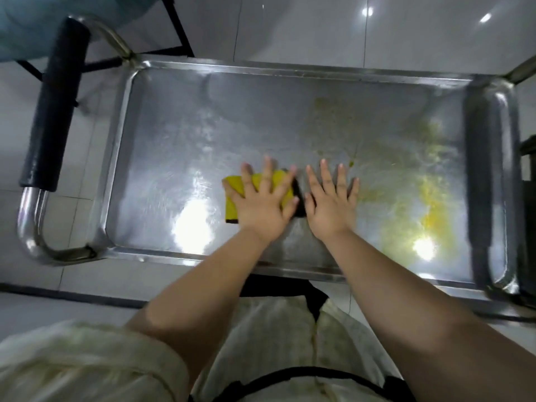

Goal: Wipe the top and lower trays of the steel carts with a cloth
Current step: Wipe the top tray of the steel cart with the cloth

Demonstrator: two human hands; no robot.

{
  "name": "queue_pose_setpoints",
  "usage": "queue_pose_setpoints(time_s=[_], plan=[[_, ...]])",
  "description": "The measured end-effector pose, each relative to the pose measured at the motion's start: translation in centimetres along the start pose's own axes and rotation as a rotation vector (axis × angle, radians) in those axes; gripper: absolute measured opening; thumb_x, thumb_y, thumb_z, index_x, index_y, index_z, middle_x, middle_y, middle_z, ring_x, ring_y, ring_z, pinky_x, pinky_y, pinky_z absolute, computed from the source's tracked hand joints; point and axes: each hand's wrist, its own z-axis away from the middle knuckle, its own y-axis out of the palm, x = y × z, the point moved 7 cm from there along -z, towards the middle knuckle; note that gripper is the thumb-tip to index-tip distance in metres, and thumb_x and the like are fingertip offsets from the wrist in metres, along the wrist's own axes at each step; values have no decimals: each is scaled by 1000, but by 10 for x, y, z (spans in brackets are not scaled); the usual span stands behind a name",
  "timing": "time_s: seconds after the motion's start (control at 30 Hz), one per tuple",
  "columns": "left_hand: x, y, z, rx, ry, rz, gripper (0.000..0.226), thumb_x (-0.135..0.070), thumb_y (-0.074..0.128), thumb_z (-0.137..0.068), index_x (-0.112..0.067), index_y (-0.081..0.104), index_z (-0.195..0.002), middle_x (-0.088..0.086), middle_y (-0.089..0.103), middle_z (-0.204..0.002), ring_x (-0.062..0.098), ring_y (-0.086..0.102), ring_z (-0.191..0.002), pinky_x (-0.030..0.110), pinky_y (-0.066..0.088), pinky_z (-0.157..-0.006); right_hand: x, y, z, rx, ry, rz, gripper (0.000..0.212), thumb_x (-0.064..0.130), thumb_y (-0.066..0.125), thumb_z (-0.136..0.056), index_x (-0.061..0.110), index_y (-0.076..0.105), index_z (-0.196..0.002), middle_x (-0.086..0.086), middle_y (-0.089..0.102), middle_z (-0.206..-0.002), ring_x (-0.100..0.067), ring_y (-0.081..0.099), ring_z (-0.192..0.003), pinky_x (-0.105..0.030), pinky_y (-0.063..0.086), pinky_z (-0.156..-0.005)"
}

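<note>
Reads as a commercial kitchen or food-service back room, not a home. Evidence: steel service cart (pixel 290 68) with a rimmed tray (pixel 203 117) and a black padded push handle (pixel 55 105). Glossy pale floor tiles (pixel 420 33) throw back ceiling-light glare. Yellow food-like smears (pixel 432 210) cover the tray's right half. The wearer has a stained cream apron (pixel 278 338) with a black strap (pixel 304 372). Black metal frame legs (pixel 178 30) stand behind the cart. Exact room type: can't tell.

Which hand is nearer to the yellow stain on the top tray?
Right. The right hand lies flat on the tray, just left of the stain. The left hand presses the yellow cloth farther left.
</note>
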Motion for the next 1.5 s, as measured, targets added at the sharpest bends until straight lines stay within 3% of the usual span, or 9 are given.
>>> queue_pose_setpoints(time_s=[0.13, 0.37, 0.53, 0.67, 0.93, 1.07, 1.2, 1.37, 1.5], plan=[[44, 16, 48, -81, 316, -108, 65, -72, 21, -91, -54, 4, -151, -4, 6, -166, 45, 7, -149, 78, 7, -105, 0, 0, 2, 15, 5, 14, 57, 49, 10, -102, 39, -9, -155, 7, -18, -163, -29, -18, -150, -58, -9, -118], [167, -5, 36, -110, -476, 56, 63, -66, 4, -91, -53, -7, -152, -3, -11, -166, 46, -6, -148, 79, 3, -105, 17, -2, -3, 5, 18, 34, 57, 49, 8, -102, 38, -12, -154, 4, -19, -163, -32, -19, -149, -59, -6, -117], [7, 23, 51, 9, 255, -69, 62, -69, 14, -94, -55, -12, -148, -2, -8, -166, 49, -2, -148, 80, -1, -103, 15, -1, -3, 17, 21, 33, 57, 49, 10, -102, 40, -12, -154, 7, -20, -163, -30, -20, -149, -59, -8, -117], [79, 18, 65, -163, 515, -157, 64, -70, 28, -92, -50, 20, -153, -3, 19, -164, 44, 18, -148, 77, 13, -104, 12, -2, -1, 13, 8, 34, 57, 52, 6, -101, 40, -12, -154, 8, -19, -162, -29, -20, -149, -58, -7, -118], [180, -5, 42, -131, -556, 109, 60, -64, 10, -95, -53, -7, -152, -4, -7, -166, 45, -1, -148, 79, 4, -105, 19, 0, -3, 22, 49, 53, 56, 48, 6, -101, 39, -22, -149, 5, -23, -162, -33, -22, -148, -60, -7, -117], [59, 20, 51, -35, -3, -2, 60, -67, 10, -95, -55, -20, -146, -4, -14, -165, 48, -5, -148, 80, -7, -104, 32, -5, -5, 26, 12, -19, 57, 42, 14, -104, 34, -11, -155, 6, -20, -162, -30, -22, -148, -56, -10, -119], [112, 19, 77, -152, 371, -114, 64, -69, 23, -94, -52, 3, -153, -5, 13, -165, 45, 16, -148, 78, 7, -107, 55, -3, -8, 35, -96, 15, 55, 45, 11, -104, 37, -8, -155, 8, -16, -163, -24, -19, -150, -53, -9, -119], [270, -1, 61, -142, -318, 2, 60, -65, 13, -95, -51, 3, -153, -5, 8, -166, 42, 9, -148, 76, 4, -107, 63, 2, -10, 10, -79, 59, 56, 48, 5, -102, 38, -12, -154, 8, -17, -163, -24, -21, -149, -54, -10, -119], [194, -9, 40, -79, -579, 124, 62, -65, 5, -93, -50, -11, -151, -4, -11, -166, 47, -5, -148, 81, -4, -104, 67, 4, -12, 2, -77, 82, 56, 47, 5, -102, 37, -14, -154, 7, -19, -163, -26, -21, -149, -55, -11, -118]])
